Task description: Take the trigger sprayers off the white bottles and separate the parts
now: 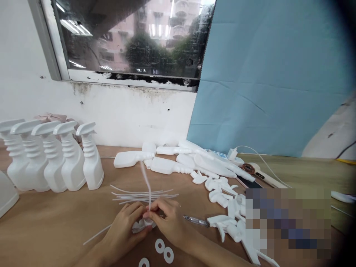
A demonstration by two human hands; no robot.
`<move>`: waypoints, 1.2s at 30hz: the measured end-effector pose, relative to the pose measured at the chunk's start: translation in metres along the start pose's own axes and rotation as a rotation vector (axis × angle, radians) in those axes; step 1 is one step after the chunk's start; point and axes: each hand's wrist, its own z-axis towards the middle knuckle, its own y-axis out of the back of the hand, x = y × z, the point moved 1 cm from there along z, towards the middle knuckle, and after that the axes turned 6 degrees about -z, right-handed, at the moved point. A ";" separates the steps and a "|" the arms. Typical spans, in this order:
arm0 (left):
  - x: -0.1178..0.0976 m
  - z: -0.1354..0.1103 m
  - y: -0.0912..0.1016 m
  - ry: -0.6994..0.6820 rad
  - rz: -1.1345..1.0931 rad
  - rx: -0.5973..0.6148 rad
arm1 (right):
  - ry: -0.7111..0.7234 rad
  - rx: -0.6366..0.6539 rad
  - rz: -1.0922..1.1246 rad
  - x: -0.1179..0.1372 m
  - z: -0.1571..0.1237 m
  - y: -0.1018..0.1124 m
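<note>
My left hand (pixel 125 228) is closed around a white plastic spray trigger head (pixel 137 226), which shows only in part between the fingers. My right hand (pixel 170 223) pinches at the foot of a thin white dip tube (pixel 149 191). The tube stands up from the trigger head, bent in its upper part. Fingers hide the spot where tube and head meet. Several loose tubes (pixel 139 197) lie just beyond the hands, and a single tube (pixel 96 236) sticks out beside my left hand. White ring washers (pixel 168 255) lie on the brown table below my right hand.
Several white spray bottles (pixel 93 163) with heads fitted stand upright at left. Bottles (pixel 164 165) lie piled against the wall. Loose trigger heads (pixel 221 198) are heaped at right, near a clear pen-like tool (pixel 196 221). A white charger (pixel 232 154) with its cable sits at the back right.
</note>
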 end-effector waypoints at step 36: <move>-0.006 0.001 0.001 0.021 -0.049 -0.049 | -0.166 0.048 -0.029 -0.001 -0.009 -0.009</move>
